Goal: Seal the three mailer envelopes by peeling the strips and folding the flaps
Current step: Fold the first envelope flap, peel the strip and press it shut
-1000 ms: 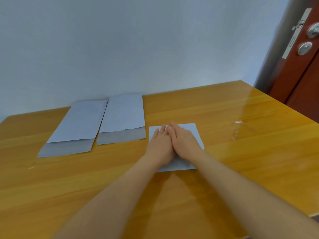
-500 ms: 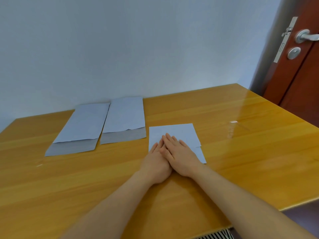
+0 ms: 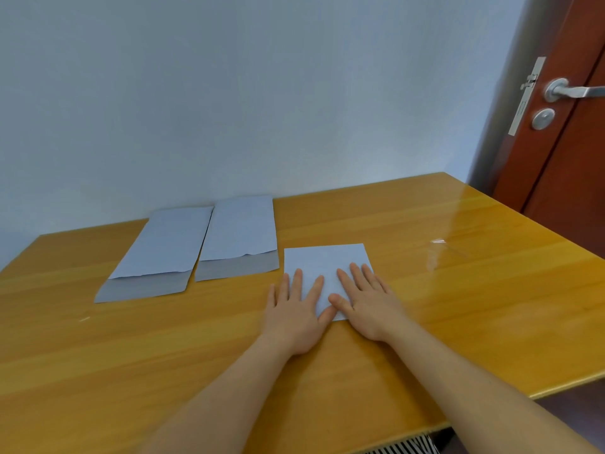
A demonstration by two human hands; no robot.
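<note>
While both hands lie flat on the folded mailer (image 3: 327, 262) near the table's (image 3: 491, 306) front-right part, the relation that matters for what comes next is sideways: the two mailers not yet sealed sit to the left of the hands and a little farther back toward the wall. The middle mailer (image 3: 240, 232) is just beside the folded one, its grey flap (image 3: 237, 268) open and turned toward the person, and the far-left mailer (image 3: 163, 249) lies beside that, its own flap (image 3: 144, 288) also open. Both run lengthwise away from the person, tilted slightly, with the short flap edge nearest. The left hand (image 3: 294, 314) is plainly the nearer one to them; its fingers are straight and spread, resting partly on the folded mailer's left edge and partly on the wood. The right hand (image 3: 368, 304) is likewise flat and open, fingers straight, pressing the right half of the paper, its thumb meeting the left thumb at the near edge. Neither hand grips anything. Compared with a second ago, the hands were then tucked together at the middle of the folded mailer; half a second ago they had slid nearer the person, still touching; now they have parted outward to either side, as if smoothing the crease. I judge one mailer about done and two left, so the next reach likely goes leftward. A clear strip (image 3: 438, 241) lies well apart to the right.
</note>
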